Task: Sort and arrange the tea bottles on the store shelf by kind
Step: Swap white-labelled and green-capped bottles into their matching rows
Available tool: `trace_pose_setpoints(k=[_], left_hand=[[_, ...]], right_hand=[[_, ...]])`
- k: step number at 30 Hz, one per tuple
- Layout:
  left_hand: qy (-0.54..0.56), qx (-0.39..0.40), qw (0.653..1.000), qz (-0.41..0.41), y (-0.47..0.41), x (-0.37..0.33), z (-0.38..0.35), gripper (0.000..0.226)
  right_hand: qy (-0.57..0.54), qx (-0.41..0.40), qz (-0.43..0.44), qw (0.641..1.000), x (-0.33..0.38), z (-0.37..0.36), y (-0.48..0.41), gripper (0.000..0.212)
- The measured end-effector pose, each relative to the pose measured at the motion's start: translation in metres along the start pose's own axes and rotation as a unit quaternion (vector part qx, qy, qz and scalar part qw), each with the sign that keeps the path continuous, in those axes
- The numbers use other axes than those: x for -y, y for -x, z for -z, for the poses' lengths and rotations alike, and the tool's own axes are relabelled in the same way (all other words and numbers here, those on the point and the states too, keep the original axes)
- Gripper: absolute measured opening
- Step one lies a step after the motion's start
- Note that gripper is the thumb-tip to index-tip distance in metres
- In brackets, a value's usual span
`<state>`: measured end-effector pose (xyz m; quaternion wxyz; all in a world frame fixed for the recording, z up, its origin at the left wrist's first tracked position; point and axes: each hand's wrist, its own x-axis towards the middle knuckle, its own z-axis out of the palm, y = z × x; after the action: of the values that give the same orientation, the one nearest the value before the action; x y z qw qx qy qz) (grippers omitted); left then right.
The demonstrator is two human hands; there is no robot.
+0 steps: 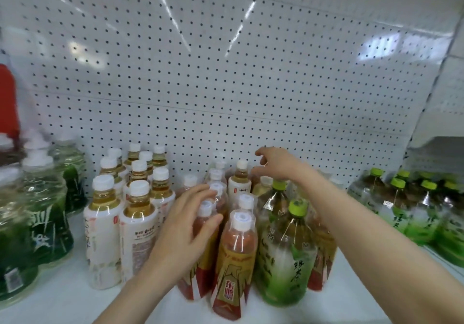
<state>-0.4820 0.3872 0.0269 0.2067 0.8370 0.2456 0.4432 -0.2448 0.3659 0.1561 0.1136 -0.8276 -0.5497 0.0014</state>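
On the shelf, the left hand is clasping 1 red bottle by its neck while the right hand is hovering spread and empty above 2 green bottles its forearm could topple.

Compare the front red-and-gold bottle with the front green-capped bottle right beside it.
The red-and-gold bottle has a white cap; the green-capped bottle has a lime one. The red-and-gold bottle holds reddish tea, the green-capped bottle paler yellow tea. The red-and-gold bottle looks slimmer than the green-capped bottle. Both are clear plastic and stand upright on the white shelf.
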Motion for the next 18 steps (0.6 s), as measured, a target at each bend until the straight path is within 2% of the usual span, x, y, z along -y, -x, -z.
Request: trace_pose_setpoints(k=[3,6,10,14,16,18], left_hand=[[-0.035,0.011,0.999,-0.032,-0.008,-0.009,0.000,0.050],[-0.055,0.035,0.996,-0.058,-0.014,-0.016,-0.004,0.043],[-0.041,0.028,0.998,-0.045,-0.012,-0.018,-0.008,0.039],[-0.041,0.023,0.998,-0.032,-0.008,-0.021,-0.009,0.039],[-0.049,0.020,0.998,-0.038,-0.007,-0.022,-0.008,0.037],[-0.062,0.003,0.997,-0.051,-0.005,-0.022,-0.003,0.035]], right_hand=[[0.007,0.050,0.027,0.998,0.000,-0.016,-0.028,0.066],[-0.036,0.035,0.034,0.998,0.000,-0.029,-0.044,0.055],[-0.094,0.006,0.045,0.995,0.001,-0.034,-0.048,0.036],[-0.169,-0.097,0.056,0.979,0.008,-0.009,-0.032,0.040],[-0.240,-0.170,0.071,0.953,0.015,0.013,-0.018,0.040],[-0.310,-0.244,0.104,0.913,0.024,0.035,0.001,0.030]])
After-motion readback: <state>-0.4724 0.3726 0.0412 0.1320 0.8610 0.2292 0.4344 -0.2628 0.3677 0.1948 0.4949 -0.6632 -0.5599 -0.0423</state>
